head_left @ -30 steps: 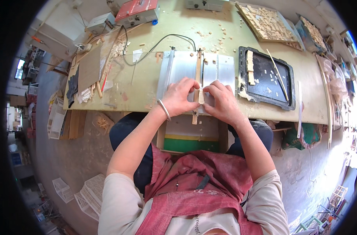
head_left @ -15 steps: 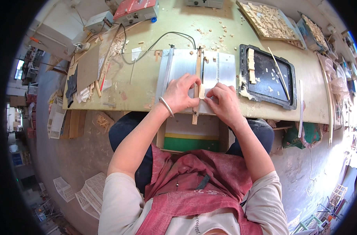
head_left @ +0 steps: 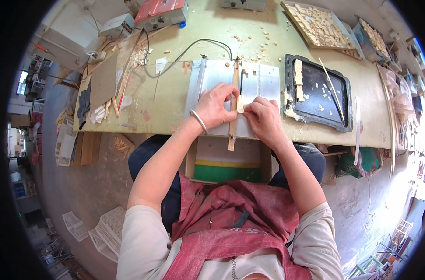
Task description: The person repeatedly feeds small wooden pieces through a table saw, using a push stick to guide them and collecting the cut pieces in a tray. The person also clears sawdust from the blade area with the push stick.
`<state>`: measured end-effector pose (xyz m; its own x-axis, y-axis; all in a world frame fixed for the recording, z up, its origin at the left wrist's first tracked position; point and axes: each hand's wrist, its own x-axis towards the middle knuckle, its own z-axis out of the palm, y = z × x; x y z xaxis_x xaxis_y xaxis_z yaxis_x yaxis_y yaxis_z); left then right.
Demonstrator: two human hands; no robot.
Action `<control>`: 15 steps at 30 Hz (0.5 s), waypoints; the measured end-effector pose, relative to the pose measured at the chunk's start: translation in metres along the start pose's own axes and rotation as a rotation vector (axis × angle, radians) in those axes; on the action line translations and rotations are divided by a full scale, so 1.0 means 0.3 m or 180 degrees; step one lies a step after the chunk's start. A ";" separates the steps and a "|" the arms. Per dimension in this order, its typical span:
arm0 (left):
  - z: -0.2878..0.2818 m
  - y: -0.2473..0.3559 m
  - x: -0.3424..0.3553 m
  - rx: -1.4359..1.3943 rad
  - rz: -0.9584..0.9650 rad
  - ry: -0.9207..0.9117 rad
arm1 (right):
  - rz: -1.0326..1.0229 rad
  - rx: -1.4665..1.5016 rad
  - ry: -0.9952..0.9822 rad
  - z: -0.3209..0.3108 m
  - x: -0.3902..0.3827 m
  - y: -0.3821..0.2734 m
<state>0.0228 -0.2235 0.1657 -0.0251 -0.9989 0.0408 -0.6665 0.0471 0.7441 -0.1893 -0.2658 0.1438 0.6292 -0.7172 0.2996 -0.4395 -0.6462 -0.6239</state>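
Observation:
A small pale wooden block [head_left: 240, 104] lies on the metal plate [head_left: 252, 86] of a bench tool, against the right side of a long wooden guide strip [head_left: 232, 126]. My left hand [head_left: 216, 106], with a white bangle at its wrist, reaches over the strip. Its curled fingers and thumb close at the block's far and near ends; the exact contact is partly hidden. From the right, my right hand [head_left: 265, 116] pinches the block's near end. Beyond the block, a dark narrow slot [head_left: 242, 84] runs beside the strip. Several tiny wood pieces [head_left: 250, 72] lie farther up the plate.
Right of the plate sits a black tray [head_left: 319, 119] holding wooden blocks [head_left: 298, 79], a thin stick and pale chips. A box of wood pieces [head_left: 322, 28] stands far right. A black cable [head_left: 193, 44] curves behind the plate; cardboard [head_left: 105, 81] and a dark glove [head_left: 84, 107] lie left.
Both hands have shifted slightly away from me, and the wooden block has slid a little farther along the guide strip. The strip's near end now reaches slightly closer to me.

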 end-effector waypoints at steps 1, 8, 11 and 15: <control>0.000 -0.005 0.005 0.0002 -0.0009 -0.0005 | 0.0018 0.0013 0.0014 0.002 0.003 0.001; -0.006 -0.028 0.042 -0.0006 -0.0048 -0.0037 | 0.0042 -0.0041 0.0045 0.007 0.033 0.018; -0.007 -0.034 0.058 -0.0002 -0.0069 -0.0036 | 0.0079 -0.0045 0.0032 0.006 0.046 0.024; -0.014 -0.043 0.078 0.0046 -0.0043 -0.0046 | 0.0085 -0.0077 0.0030 0.004 0.065 0.026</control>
<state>0.0339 -0.2475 0.1598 -0.0266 -0.9994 0.0210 -0.6775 0.0335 0.7348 -0.1796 -0.2844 0.1438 0.6110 -0.7367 0.2899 -0.4714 -0.6327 -0.6143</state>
